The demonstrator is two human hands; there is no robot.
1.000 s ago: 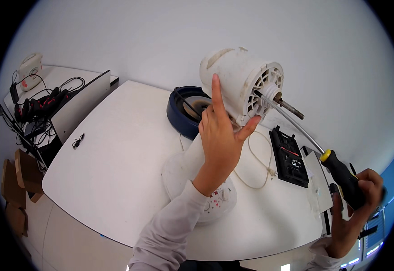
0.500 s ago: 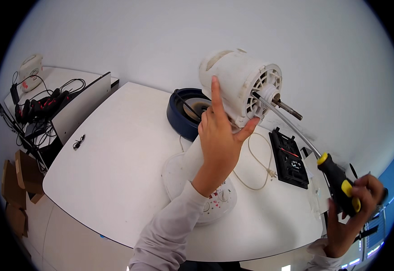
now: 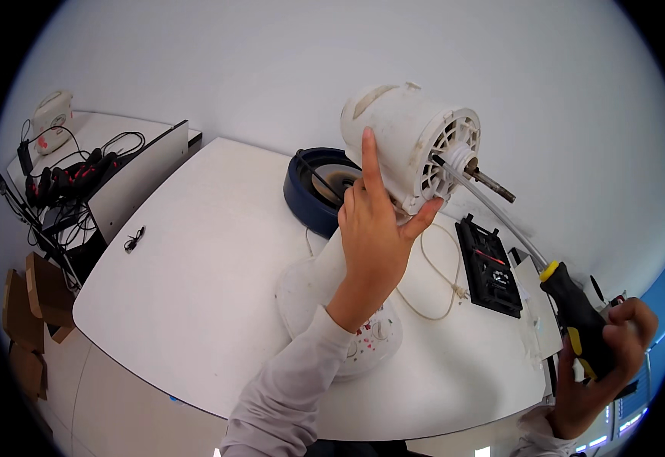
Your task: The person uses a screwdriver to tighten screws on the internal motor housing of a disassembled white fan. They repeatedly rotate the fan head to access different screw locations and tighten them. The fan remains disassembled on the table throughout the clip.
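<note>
The white motor housing [image 3: 393, 137] of an electric fan faces right, tilted, with its slotted front and a metal shaft [image 3: 495, 184] showing. My left hand [image 3: 374, 228] grips it from below and the near side, index finger along its wall and thumb at the front rim. At the lower right my right hand [image 3: 610, 365] holds a black-and-yellow screwdriver [image 3: 569, 289] by its handle. The blade's tip meets the slotted front beside the shaft collar; what it touches there is hard to make out. Beneath my left arm is the white fan base [image 3: 382, 354] with knobs.
A dark blue round tub-like part [image 3: 310, 198] stands behind my left hand. A black tool case [image 3: 489, 266] lies open on the white table [image 3: 180, 289], near a pale cord with a plug [image 3: 460, 292]. Black cables [image 3: 81, 179] lie on the left desk, and cardboard boxes [image 3: 47, 293] stand below.
The screwdriver handle has turned in my right hand, its yellow patch now lower and further left, and my right fingers have shifted. The housing has moved very slightly right, still in my left hand.
</note>
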